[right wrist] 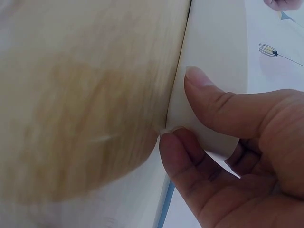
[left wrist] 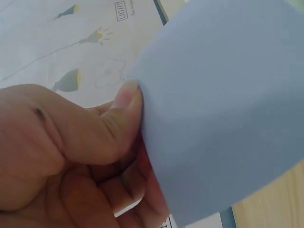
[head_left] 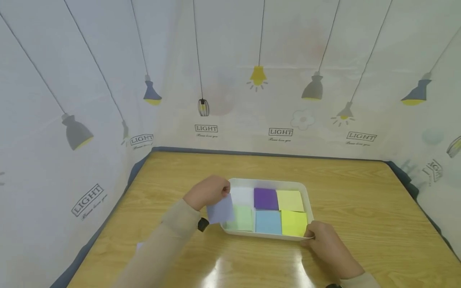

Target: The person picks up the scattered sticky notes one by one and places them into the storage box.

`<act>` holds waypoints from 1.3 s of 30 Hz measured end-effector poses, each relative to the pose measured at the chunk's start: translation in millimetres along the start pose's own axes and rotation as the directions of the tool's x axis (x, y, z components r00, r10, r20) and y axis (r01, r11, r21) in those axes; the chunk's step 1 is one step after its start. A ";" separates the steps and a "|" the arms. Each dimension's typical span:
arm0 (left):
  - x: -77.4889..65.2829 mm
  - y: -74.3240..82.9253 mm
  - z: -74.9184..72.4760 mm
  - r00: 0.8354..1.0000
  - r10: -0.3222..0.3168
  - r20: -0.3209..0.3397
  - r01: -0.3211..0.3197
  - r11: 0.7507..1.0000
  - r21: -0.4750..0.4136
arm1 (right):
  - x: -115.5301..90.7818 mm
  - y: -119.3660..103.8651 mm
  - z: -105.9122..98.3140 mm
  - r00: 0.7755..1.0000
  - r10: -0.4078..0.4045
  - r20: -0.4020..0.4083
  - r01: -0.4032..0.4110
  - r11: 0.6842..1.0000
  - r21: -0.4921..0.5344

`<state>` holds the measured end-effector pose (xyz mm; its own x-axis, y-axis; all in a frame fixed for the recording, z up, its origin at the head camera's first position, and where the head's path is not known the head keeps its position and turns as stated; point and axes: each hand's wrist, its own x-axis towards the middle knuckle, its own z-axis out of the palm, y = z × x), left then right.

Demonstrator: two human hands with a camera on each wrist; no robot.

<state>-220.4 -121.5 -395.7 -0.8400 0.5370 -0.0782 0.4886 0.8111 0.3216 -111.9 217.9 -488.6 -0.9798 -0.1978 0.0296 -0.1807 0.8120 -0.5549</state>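
My left hand [head_left: 209,192] pinches a lavender paper square [head_left: 220,210] over the left edge of a white tray [head_left: 242,196]. The left wrist view shows my thumb on the edge of this square, which stands tilted. My right hand [head_left: 325,242] grips the tray's near right corner, its thumb against the side wall in the right wrist view. Inside the tray lie a purple square [head_left: 265,199], a pale yellow square [head_left: 290,201], a light green square [head_left: 242,219], a light blue square [head_left: 268,222] and a bright yellow square [head_left: 294,223].
The tray rests on a wooden table [head_left: 360,200]. Left of it, a small lavender piece [head_left: 139,245] shows partly from behind my left sleeve. A white curtain [head_left: 230,48] printed with lamps surrounds the table's back and sides.
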 end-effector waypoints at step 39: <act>87.1 32.3 43.1 0.992 -0.108 -0.061 0.116 0.981 0.156 | -1.6 2.2 1.1 0.999 0.042 -0.010 -0.042 0.998 0.035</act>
<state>-267.5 -38.5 -432.8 -0.9006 0.4312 -0.0549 0.4185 0.8942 0.1587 -110.6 219.4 -490.9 -0.9874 -0.1576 0.0148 -0.1364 0.7997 -0.5847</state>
